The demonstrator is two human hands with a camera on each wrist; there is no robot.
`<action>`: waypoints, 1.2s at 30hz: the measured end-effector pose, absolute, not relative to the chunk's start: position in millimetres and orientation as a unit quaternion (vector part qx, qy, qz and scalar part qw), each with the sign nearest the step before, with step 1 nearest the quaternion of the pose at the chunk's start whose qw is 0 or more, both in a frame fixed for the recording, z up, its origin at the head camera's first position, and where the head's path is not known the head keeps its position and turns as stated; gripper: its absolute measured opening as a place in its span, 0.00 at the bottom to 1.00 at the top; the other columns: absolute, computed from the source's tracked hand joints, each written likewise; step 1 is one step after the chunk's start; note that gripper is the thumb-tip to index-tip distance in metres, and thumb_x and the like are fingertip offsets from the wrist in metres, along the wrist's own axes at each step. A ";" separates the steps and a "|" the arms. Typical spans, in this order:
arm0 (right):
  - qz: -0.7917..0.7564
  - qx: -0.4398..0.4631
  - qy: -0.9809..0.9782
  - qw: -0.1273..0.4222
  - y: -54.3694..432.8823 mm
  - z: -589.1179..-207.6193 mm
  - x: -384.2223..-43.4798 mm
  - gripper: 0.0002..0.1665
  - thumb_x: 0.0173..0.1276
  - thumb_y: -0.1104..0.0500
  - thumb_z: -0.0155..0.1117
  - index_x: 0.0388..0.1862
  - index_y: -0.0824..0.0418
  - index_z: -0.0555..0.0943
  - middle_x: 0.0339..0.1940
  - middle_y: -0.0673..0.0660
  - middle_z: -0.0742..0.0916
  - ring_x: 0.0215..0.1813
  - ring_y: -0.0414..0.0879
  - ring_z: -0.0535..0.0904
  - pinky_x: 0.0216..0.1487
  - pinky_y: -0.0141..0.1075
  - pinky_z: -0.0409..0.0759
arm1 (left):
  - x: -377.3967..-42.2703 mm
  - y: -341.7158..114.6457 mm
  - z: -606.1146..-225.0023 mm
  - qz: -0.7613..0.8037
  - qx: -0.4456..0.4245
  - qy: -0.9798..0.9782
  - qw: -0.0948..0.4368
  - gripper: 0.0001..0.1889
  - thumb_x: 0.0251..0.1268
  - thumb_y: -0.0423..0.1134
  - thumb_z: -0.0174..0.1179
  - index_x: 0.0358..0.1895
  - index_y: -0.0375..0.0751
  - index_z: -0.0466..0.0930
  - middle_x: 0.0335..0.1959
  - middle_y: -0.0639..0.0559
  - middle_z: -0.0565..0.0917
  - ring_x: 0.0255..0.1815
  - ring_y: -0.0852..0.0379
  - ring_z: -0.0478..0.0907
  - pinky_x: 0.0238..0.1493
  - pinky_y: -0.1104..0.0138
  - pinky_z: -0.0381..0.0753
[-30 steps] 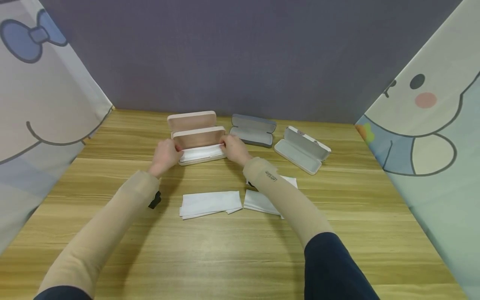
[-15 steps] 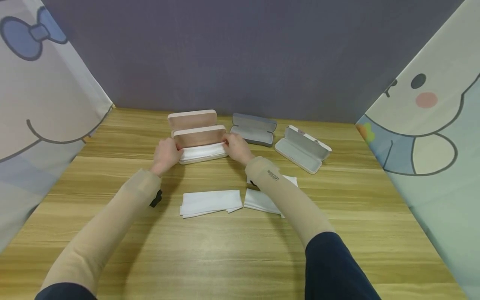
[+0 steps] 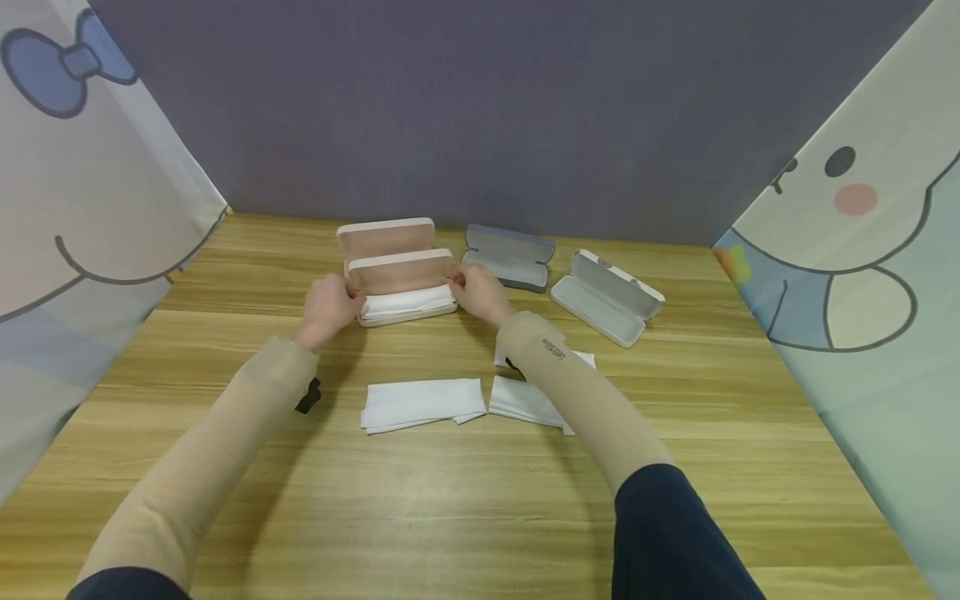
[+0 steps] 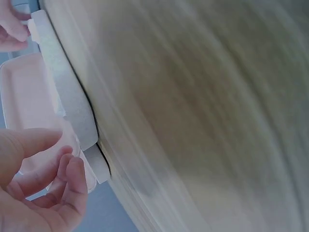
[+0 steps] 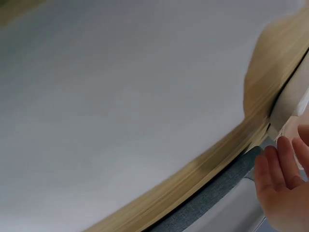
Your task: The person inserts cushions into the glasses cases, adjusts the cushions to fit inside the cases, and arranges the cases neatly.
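Observation:
A pink-lined glasses case [image 3: 401, 272] stands open with a folded white cloth [image 3: 408, 302] in its base. My left hand [image 3: 327, 310] is at the case's left end, fingertips right by the cloth. In the left wrist view its thumb [image 4: 43, 140] and bent fingers [image 4: 70, 176] stand apart, with nothing between them. My right hand [image 3: 482, 293] is at the other end, its fingertips against the cloth's right edge. The right wrist view shows its fingers [image 5: 280, 169] fairly straight beside the case; the thumb is partly cut off there.
Behind is another open pink-lined case [image 3: 386, 239]. A grey-blue case [image 3: 508, 257] and a pale case with grey lining [image 3: 607, 297] stand open to the right. Folded white cloths [image 3: 422, 403] lie in front, some partly under my right sleeve [image 3: 581, 400]. A grey panel [image 3: 480, 108] backs the table.
My right hand has shifted slightly to the right along the case's end. The left hand has hardly moved, and the cloth still lies in the case base.

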State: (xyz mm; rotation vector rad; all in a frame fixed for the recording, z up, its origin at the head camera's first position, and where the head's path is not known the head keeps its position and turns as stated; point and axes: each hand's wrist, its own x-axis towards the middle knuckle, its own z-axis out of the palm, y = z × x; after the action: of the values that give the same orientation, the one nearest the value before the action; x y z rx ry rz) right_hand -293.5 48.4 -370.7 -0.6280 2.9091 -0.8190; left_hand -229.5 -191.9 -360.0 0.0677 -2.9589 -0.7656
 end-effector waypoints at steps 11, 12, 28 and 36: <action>-0.336 -0.156 0.927 0.064 54.5 -369.7 -295.7 0.22 0.73 0.52 0.53 0.57 0.65 0.77 0.49 0.61 0.85 0.50 0.52 0.81 0.54 0.41 0.79 | -225.8 -199.0 -353.3 -0.296 0.020 -0.955 0.025 0.20 0.66 0.46 0.59 0.27 0.30 0.84 0.15 0.53 0.78 0.19 0.59 0.67 0.24 0.69 0.65; -0.346 -0.152 0.924 0.067 54.7 -369.6 -295.8 0.23 0.73 0.51 0.53 0.57 0.66 0.77 0.50 0.62 0.85 0.52 0.53 0.81 0.56 0.41 0.79 | -225.8 -199.3 -353.3 -0.298 0.020 -0.954 0.025 0.21 0.66 0.47 0.58 0.25 0.30 0.84 0.13 0.55 0.76 0.19 0.59 0.65 0.23 0.69 0.64; -0.469 -0.021 0.866 0.172 39.7 -350.4 -290.0 0.38 0.76 0.38 0.41 0.71 0.64 0.63 0.65 0.62 0.75 0.61 0.53 0.73 0.53 0.41 0.78 | -228.7 -195.3 -352.0 -0.414 0.086 -0.902 -0.085 0.44 0.71 0.65 0.34 0.69 0.23 0.55 0.57 0.25 0.73 0.33 0.51 0.82 0.54 0.54 0.80; -0.446 -0.016 0.878 0.173 30.6 -347.1 -288.5 0.39 0.77 0.38 0.32 0.72 0.64 0.61 0.47 0.60 0.77 0.54 0.52 0.74 0.52 0.42 0.78 | -232.7 -186.0 -354.4 -0.465 0.132 -0.872 -0.083 0.42 0.72 0.64 0.28 0.70 0.27 0.56 0.60 0.30 0.69 0.42 0.49 0.76 0.48 0.60 0.84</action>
State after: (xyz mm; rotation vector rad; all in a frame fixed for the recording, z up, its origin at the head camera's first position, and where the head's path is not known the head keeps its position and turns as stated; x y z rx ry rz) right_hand -288.5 30.6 -347.1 -0.0445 2.4897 -1.2658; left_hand -232.7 -186.0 -354.4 0.4394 -2.8928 -1.5424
